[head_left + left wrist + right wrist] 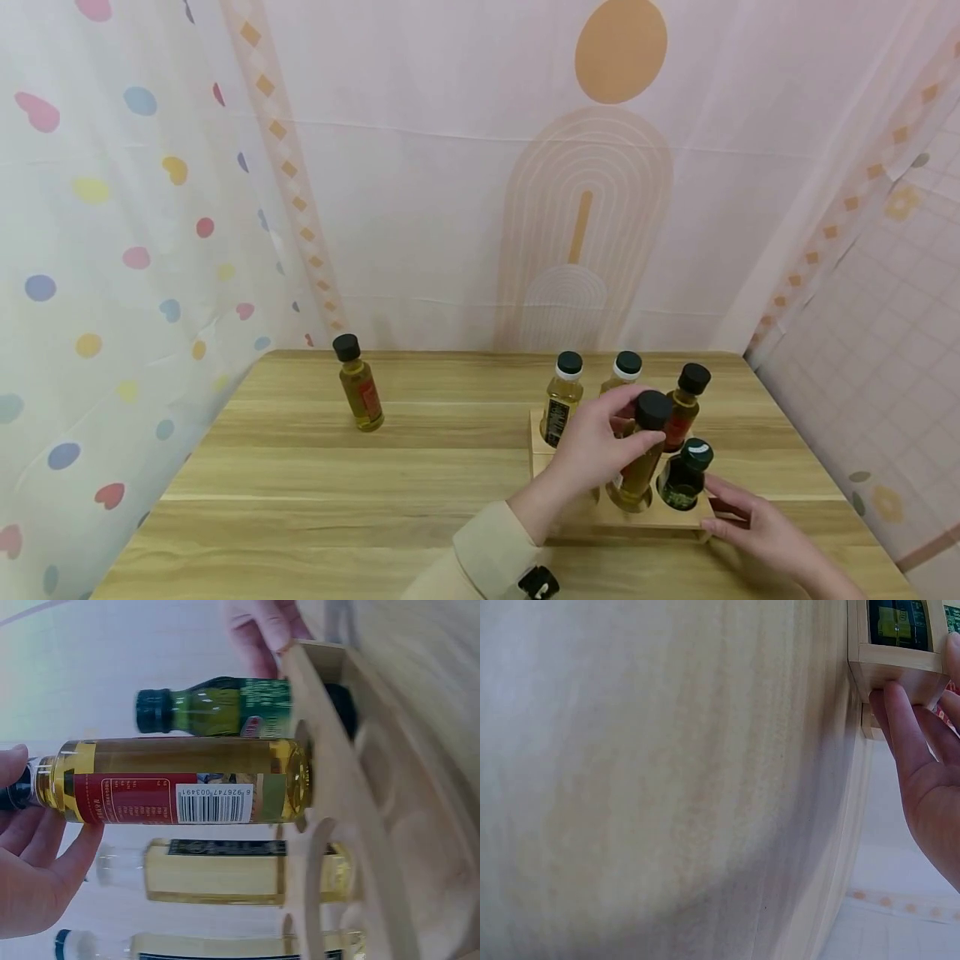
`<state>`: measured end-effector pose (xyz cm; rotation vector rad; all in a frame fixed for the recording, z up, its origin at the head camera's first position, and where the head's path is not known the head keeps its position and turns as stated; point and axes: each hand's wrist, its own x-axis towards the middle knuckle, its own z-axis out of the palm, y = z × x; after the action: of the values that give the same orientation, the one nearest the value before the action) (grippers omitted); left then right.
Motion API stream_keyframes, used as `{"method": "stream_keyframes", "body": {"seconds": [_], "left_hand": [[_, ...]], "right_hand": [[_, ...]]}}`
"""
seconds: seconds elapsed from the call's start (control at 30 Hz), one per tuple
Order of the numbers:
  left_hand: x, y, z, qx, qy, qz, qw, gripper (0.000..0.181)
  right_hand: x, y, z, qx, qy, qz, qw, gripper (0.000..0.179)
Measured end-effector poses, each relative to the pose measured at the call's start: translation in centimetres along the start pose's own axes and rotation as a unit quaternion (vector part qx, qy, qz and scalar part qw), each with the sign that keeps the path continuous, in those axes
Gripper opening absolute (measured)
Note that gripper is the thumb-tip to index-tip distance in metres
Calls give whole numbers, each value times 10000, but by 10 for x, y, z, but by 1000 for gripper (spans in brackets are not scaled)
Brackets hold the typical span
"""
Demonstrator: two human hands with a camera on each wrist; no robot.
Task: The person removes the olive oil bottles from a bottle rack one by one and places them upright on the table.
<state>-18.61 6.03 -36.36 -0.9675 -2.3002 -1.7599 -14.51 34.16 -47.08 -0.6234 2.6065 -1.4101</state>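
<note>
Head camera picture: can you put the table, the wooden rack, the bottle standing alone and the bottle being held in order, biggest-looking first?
1. Table
2. Wooden rack, partly hidden
3. Lone bottle and held bottle: not ranked, because the held one seems nearer the camera and is partly covered.

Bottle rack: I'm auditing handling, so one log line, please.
left hand: holds black-capped bottle; right hand: holds rack end; lone bottle: upright on table

Amber bottle (161,759) in left hand (34,881)
</note>
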Motion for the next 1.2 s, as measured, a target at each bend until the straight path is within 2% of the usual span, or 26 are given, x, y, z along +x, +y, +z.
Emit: {"method": "stream_keyframes", "body": {"seconds": [0.2,0.33,0.6,0.73,1.0,1.2], "left_hand": [[-1,8,-12,-60,122,174,9998,41],[-2,7,-21,-101,272,165,9994,41],[-8,3,-51,-277,507,-225,9981,37],[-12,-5,-69,-236,761,-334,9963,37],[-24,-25,-107,-164,1433,-127,9895,40],[-34,-37,-131,-32,1865,-322,9819,42]], "right_hand": [[-1,0,1,-163,68,-3,9998,59],[-1,0,1,-190,15,52,9998,60],[-1,-2,2,-301,17,218,9993,60],[-1,-2,2,-311,-2,184,9993,60],[-2,-4,2,-405,70,306,9987,61],[-3,-5,2,-518,87,292,9982,60]]}}
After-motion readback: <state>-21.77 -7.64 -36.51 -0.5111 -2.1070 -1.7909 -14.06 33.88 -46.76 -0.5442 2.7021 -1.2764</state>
